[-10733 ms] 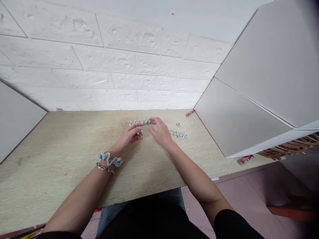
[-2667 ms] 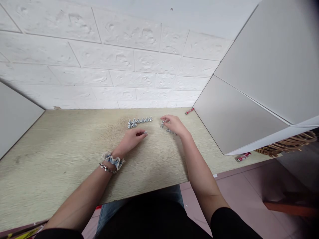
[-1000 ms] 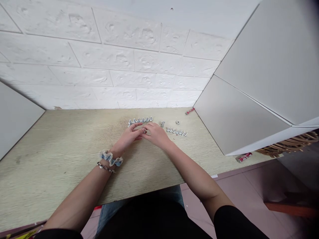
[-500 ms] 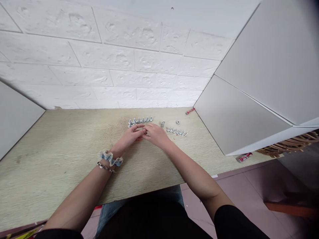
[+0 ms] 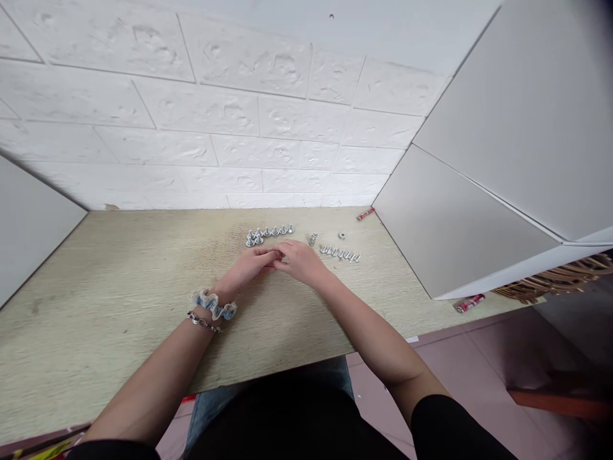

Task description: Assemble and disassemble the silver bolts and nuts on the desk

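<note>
My left hand (image 5: 249,269) and my right hand (image 5: 301,260) meet fingertip to fingertip over the middle of the pale wooden table (image 5: 119,300). Both pinch at a small metal part between them; the fingers hide it. Just behind them stands a row of small assembled silver bolts (image 5: 268,234). To the right lie a loose bolt (image 5: 313,239), a single nut (image 5: 341,235) and a row of plain silver screws (image 5: 341,254). My left wrist wears a blue scrunchie (image 5: 213,304) and a chain bracelet.
A white brick-pattern wall (image 5: 215,128) backs the table. A grey cabinet (image 5: 479,191) closes off the right side, a grey panel (image 5: 29,223) the left. Red batteries lie at the back corner (image 5: 364,213) and by the cabinet's front (image 5: 468,302).
My right hand came back from the screws on the right and joined the left hand. Over the last second both hands stay together, drifting slightly toward me.
</note>
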`<state>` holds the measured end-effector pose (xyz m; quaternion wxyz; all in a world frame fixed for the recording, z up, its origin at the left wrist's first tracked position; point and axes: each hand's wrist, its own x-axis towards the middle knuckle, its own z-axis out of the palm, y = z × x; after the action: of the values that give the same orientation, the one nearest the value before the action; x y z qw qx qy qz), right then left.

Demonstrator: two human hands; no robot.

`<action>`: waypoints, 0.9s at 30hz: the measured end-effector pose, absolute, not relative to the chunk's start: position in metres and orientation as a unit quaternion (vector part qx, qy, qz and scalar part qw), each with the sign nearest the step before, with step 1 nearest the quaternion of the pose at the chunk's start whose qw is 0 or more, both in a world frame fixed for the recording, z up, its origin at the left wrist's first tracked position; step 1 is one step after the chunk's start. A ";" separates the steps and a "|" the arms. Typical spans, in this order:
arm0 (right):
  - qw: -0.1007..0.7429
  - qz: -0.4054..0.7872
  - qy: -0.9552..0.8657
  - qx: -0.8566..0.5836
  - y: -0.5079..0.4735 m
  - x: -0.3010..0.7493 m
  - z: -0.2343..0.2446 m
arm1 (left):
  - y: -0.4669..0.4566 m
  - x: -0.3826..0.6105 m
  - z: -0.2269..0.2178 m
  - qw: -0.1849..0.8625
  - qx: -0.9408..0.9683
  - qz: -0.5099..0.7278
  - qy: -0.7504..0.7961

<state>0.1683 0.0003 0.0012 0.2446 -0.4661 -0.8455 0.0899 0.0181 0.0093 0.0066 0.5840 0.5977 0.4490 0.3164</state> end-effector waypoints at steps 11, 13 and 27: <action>0.265 0.110 -0.843 -0.456 -0.005 0.170 0.012 | 0.012 0.017 -0.002 0.595 0.573 0.284 0.487; 0.276 0.116 -0.839 -0.454 -0.004 0.173 0.017 | 0.011 0.017 0.000 0.618 0.549 0.293 0.481; 0.398 0.090 -0.576 -0.709 0.037 0.304 0.010 | 0.005 0.021 0.009 0.626 0.522 0.294 0.498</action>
<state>0.3045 0.0368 0.0105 0.3979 -0.7088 -0.5755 0.0901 0.0209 0.0049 0.0086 0.6264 0.5222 0.4984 0.2940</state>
